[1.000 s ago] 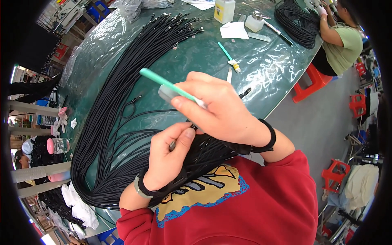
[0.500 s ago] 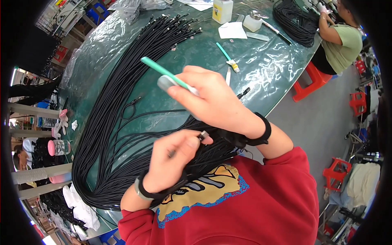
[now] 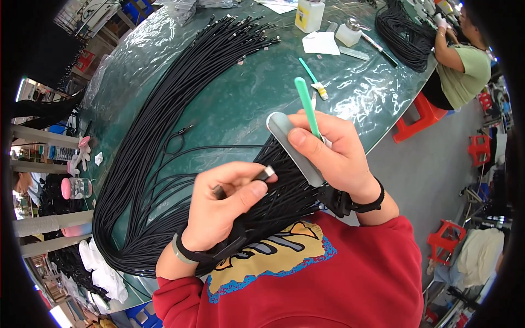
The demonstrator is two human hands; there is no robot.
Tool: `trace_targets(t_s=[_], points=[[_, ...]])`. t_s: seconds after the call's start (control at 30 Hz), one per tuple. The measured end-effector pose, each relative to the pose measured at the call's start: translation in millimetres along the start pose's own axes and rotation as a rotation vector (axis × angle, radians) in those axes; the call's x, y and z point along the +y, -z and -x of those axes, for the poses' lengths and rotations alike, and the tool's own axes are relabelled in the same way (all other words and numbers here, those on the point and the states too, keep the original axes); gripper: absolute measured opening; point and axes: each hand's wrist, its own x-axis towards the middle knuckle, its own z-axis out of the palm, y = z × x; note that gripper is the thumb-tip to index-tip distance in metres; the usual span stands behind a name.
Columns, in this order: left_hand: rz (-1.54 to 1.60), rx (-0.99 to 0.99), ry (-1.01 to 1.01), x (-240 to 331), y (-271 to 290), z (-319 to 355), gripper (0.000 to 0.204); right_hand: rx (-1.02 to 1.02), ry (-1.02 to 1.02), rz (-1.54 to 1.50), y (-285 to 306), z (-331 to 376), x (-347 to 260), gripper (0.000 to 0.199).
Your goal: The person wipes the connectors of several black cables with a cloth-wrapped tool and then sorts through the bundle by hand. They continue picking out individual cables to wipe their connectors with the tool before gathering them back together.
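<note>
In my left hand, the thumb and fingers are closed on a black cable's plug. Its metal tip points up and right, and a second dark cable end shows between the curled fingers. My right hand is to the right and a little higher. It grips a flat grey nail file with rounded ends, pressed by the thumb, together with a thin green stick that stands up out of the fist. The lower end of the stick is hidden. File and plug are apart. Black cables lie in a long bent bundle beneath and left of my hands.
On the green table lie another green stick with a wrapped end, white paper, a white bottle and a small dispenser bottle. At far right, a co-worker sits near a coiled cable bundle and a red stool.
My right hand has moved right and turned, bringing the grey file into full view and the green stick upright. My left hand has opened slightly around the plug, which now shows more.
</note>
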Motion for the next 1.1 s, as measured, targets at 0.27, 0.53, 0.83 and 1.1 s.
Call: trace_targets(t_s=[0.27, 0.53, 0.83, 1.1], points=[[-0.159, 0.112, -0.167, -9.2, 3.3, 3.9, 0.015, -0.085, 0.224, 0.180, -9.1, 11.9, -1.9, 0.020], [-0.417, 0.076, -0.160, -10.5, -7.9, 9.2, 0.014, -0.046, 0.298, 0.411, -26.4, -10.5, -1.5, 0.020], [-0.219, 0.172, -0.059, -10.0, -7.0, 8.3, 0.010, -0.026, 0.333, 0.297, -19.9, -6.9, -1.9, 0.019], [-0.699, 0.081, -0.380, -17.7, -4.2, 7.6, 0.015, 0.079, 0.267, 0.455, -31.6, -29.5, 4.9, 0.016]])
